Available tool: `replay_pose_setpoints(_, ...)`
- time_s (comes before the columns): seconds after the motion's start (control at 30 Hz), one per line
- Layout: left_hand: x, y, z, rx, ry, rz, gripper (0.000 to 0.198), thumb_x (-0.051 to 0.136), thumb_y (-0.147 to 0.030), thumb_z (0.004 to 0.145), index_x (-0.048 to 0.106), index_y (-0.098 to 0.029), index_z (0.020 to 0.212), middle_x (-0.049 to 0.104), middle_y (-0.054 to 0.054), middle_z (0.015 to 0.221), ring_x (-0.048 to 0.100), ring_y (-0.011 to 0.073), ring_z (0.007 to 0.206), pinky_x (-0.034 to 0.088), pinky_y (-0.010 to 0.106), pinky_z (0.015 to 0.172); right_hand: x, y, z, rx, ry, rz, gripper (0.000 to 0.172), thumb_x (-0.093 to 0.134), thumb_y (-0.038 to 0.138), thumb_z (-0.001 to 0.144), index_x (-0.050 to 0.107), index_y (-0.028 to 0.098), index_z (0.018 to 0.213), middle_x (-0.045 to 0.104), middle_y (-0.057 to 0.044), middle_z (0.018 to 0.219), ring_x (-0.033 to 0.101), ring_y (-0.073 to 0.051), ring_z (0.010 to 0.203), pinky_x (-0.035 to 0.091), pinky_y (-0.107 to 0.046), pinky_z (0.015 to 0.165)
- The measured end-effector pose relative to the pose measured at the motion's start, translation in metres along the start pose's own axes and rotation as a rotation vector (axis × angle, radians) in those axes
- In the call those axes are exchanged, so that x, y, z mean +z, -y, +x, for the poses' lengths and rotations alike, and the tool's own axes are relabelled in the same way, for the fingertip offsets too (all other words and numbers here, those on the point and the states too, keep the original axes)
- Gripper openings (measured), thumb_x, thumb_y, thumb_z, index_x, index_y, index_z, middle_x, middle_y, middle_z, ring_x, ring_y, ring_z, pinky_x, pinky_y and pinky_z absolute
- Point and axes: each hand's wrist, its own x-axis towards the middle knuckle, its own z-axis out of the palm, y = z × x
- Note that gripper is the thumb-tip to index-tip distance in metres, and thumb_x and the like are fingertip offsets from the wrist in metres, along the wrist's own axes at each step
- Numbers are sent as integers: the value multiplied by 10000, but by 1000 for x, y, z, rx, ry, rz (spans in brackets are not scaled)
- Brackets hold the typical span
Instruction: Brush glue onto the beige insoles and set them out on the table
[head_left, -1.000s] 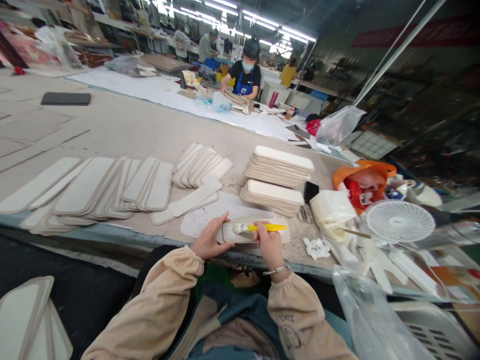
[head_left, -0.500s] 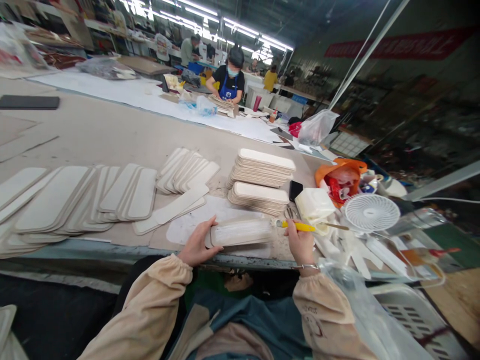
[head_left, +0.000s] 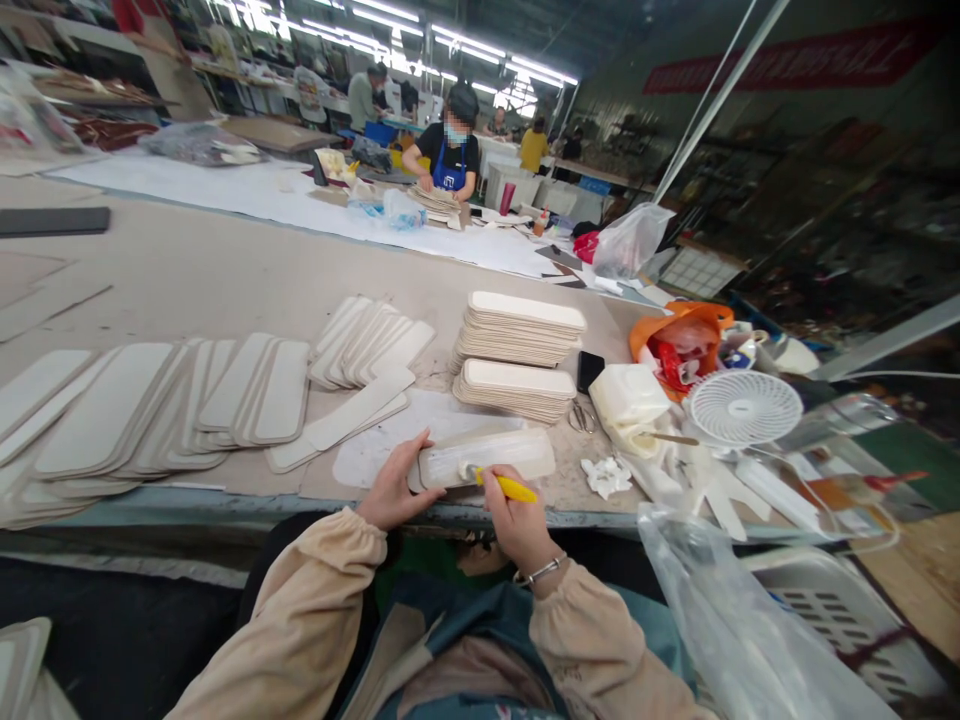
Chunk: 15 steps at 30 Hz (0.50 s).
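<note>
A pale panel with rounded corners (head_left: 517,452) lies at the table's near edge, whitish wet streaks on its top. My left hand (head_left: 397,482) grips its left end, thumb on the near side and fingers at the far side. In my right hand (head_left: 517,515) is a brush with a yellow handle (head_left: 517,489); its bristles touch the panel near the middle. Beneath the panel is a white sheet (head_left: 442,412). Two neat stacks of similar panels (head_left: 517,378) stand just beyond, and fanned panels (head_left: 281,390) spread out to the left.
To the right are scissors (head_left: 581,417), a crumpled white scrap (head_left: 606,477), a white container (head_left: 630,395), a black phone-like object (head_left: 591,370), a white fan (head_left: 745,407) and an orange bag (head_left: 679,345). A co-worker (head_left: 450,150) handles pieces across the table. A plastic bag (head_left: 720,600) hangs at the near right.
My right hand has moved left with the brush, from beyond the panel's right end onto its middle. The left hand keeps its grip on the panel's left end.
</note>
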Motion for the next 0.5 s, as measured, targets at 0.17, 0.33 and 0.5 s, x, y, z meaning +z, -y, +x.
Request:
replay_pose_setpoints(0.17, 1, 3, -1, 20, -6, 9, 888, 710, -406, 787, 234, -222, 1513, 552, 136, 1291, 538, 303, 1203, 432, 514, 1047, 12, 0, 9, 200, -38, 264, 303, 456, 449, 929, 591, 207, 808, 519, 54, 496, 544, -151, 506, 483, -278, 641)
replay_pose_setpoints(0.33, 0, 1, -1, -14, 10, 5, 869, 719, -408, 768, 287, -213, 1496, 561, 142, 1294, 518, 318, 1232, 414, 531, 1069, -42, -34, 21, 316, -206, 5, 460, 466, 570, 852, 578, 218, 579, 597, -17, 546, 593, -194, 587, 472, -326, 717)
replay_pose_setpoints(0.5, -1, 0, -1, -34, 9, 5, 844, 716, -409, 767, 318, -209, 1483, 556, 146, 1309, 510, 316, 1246, 405, 537, 1081, -100, -57, 21, 450, -332, -231, 509, 436, 659, 794, 546, 232, 538, 597, -48, 546, 591, -239, 611, 434, -369, 684)
